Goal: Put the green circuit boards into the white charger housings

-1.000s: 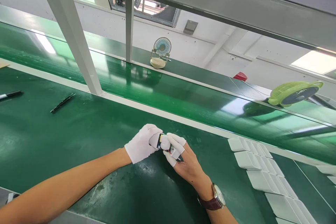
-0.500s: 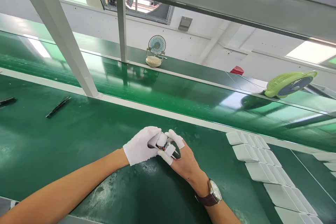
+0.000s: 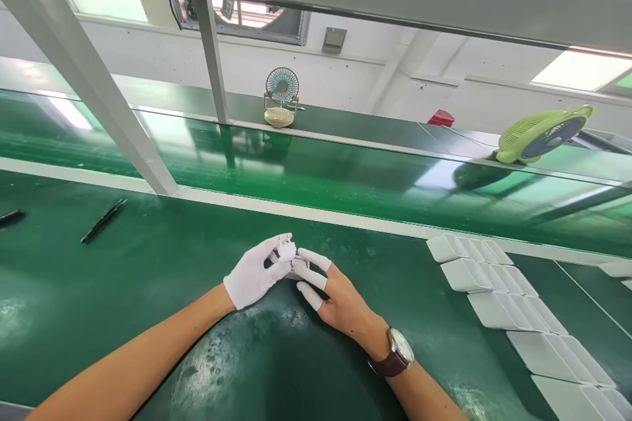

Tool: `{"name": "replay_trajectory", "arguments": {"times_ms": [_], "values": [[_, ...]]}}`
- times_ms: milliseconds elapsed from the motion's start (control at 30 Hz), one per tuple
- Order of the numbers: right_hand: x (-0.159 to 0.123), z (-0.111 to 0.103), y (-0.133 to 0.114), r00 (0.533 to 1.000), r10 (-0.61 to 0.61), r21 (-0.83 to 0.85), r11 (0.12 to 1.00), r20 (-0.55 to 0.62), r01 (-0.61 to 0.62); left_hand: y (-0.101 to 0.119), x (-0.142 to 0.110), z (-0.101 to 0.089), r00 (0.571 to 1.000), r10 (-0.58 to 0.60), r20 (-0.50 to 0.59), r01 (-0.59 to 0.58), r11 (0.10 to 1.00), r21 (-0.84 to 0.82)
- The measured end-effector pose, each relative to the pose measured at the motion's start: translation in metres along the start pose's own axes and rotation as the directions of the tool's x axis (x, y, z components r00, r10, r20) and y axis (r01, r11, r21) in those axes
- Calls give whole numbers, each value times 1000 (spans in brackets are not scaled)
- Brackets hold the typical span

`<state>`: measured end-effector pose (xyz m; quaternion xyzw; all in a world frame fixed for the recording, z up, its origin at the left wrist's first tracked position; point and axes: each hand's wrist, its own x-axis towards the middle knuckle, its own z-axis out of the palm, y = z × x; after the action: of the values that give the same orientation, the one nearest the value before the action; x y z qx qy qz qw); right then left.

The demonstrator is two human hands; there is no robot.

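Observation:
My left hand (image 3: 253,278), in a white glove, pinches a small white plug-like block (image 3: 286,250) between thumb and fingers. Short prongs seem to stick up from the block's far side. Just below and to the right of it is a pale, hollow plastic housing (image 3: 298,268), partly covered by fingers. My right hand (image 3: 340,294) wears white fingertip covers and a wristwatch; its fingers are bent against the housing's right side. Whatever sits inside the housing is mostly hidden. Both hands are close together, low over the green tabletop (image 3: 197,237).
Rows of white plastic shells (image 3: 498,289) line the right side. Two thin black tools or strips, one a black strip (image 3: 103,220), lie at left. A slanted metal post (image 3: 118,105) rises behind. Beyond the white ledge stand a small fan (image 3: 281,93) and a green fan (image 3: 543,135).
The white block has passed from my right fingers to my left hand. The housing has turned, and my right fingers now rest on it. The view has shifted slightly.

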<state>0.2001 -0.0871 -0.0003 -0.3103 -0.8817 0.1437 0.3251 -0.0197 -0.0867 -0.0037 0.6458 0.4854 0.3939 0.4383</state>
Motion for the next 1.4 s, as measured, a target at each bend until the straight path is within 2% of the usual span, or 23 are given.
{"name": "replay_trajectory", "arguments": {"times_ms": [133,200,400,567,633,800,900,967,1033,1100,1200,1300,1400], "values": [[0,2,2,1000,-22,-41,999,-19,21,-3,1,0,999,25,-39,-31,990,-138],[1,2,2,999,-27,-64,998,-17,26,-4,1,0,996,53,-79,-64,987,-149],[1,8,3,999,-36,-119,992,-6,35,3,1,7,953,211,-217,-194,976,97],[6,8,0,1000,-11,-80,997,-21,9,10,0,10,940,213,-266,-176,972,157],[12,0,-3,999,2,-77,997,-36,-4,9,0,8,934,230,-273,-200,971,132],[21,-12,-5,978,26,-105,993,-207,-48,10,-3,3,924,257,-283,-232,965,121],[18,-5,-2,997,19,-107,994,-79,-28,16,-5,5,927,275,-253,-226,952,208],[14,3,0,999,38,-134,990,6,-37,17,-5,6,910,354,-216,-282,909,306],[10,9,2,998,66,-166,984,7,-64,14,-4,6,872,456,-177,-369,850,376],[8,13,2,996,84,-169,982,-27,-87,10,-3,4,850,499,-171,-403,823,400],[7,13,0,992,109,-119,986,-69,-117,5,-2,1,881,429,-198,-333,861,385],[10,11,-3,984,149,-33,988,-96,-153,6,-4,-1,928,287,-236,-203,924,325],[13,10,-4,985,159,-46,986,-65,-162,11,-3,0,963,121,-239,-77,979,188]]}}
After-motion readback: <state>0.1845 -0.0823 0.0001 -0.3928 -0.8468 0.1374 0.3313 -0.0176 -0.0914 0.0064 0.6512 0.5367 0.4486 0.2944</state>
